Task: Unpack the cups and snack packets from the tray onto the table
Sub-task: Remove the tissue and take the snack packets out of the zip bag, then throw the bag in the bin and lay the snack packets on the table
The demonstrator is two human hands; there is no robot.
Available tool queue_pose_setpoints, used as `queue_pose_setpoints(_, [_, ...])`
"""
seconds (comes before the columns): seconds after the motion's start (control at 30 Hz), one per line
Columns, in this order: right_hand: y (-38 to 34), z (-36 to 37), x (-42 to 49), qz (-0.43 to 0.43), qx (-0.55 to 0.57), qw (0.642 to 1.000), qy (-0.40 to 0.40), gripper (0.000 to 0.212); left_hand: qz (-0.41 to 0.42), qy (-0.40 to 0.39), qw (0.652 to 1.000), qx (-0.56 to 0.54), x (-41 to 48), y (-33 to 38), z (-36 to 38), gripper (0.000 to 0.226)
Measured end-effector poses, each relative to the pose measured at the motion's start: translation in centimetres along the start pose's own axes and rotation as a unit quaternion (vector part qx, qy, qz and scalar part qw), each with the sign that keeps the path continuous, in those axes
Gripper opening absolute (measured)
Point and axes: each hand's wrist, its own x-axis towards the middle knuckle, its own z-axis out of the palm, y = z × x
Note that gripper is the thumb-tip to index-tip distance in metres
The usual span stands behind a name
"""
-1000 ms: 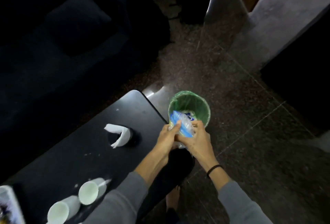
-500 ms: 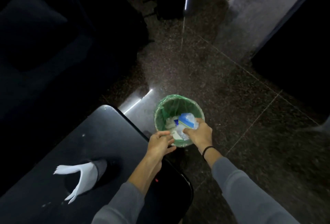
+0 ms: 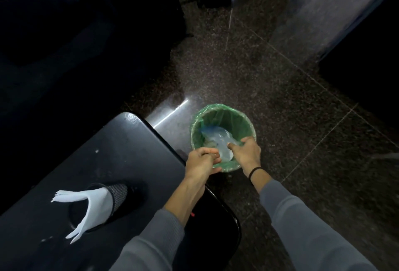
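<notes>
Subsequently, the wrapper (image 3: 218, 139) sat lower in the bin (image 3: 235, 117); right hand (image 3: 245, 153) grip was unclear; left hand (image 3: 201, 161) was curled, empty.

indoor sitting area, lounge or reception type; whether home or office cannot be told. evidence: a dark upholstered sofa (image 3: 64, 59) with a cushion (image 3: 32, 11) stands beside a low black worktop (image 3: 108, 158) carrying a mesh holder (image 3: 119, 194) stuffed with a white paper napkin (image 3: 95, 201). polished speckled stone floor (image 3: 280, 98) in large tiles, with a small waste bin (image 3: 216, 109) lined in green plastic just beside the worktop's corner.
</notes>
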Motion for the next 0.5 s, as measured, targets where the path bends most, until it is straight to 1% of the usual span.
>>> queue_pose_setpoints(0.1, [0.2,-0.3,-1.0,0.009,0.025,0.999,-0.021,0.03,0.006,0.0,1.0,0.006,-0.8,0.0,-0.3,0.018])
queue_pose_setpoints(0.27, [-0.7,-1.2,-4.5,-0.014,0.056,0.997,-0.047,0.012,0.02,0.009,1.0,0.017,-3.4,-0.1,-1.3,0.016])
queue_pose_setpoints(0.4, [-2.2,-3.1,-9.4,-0.066,0.076,0.991,-0.083,0.006,0.031,0.027,0.999,0.013,-7.1,0.0,-3.5,0.02])
queue_pose_setpoints(0.5, [-3.3,-4.3,-14.4,-0.116,0.077,0.983,-0.123,0.006,0.047,0.04,0.998,0.007,-10.5,-0.3,-6.0,0.02])
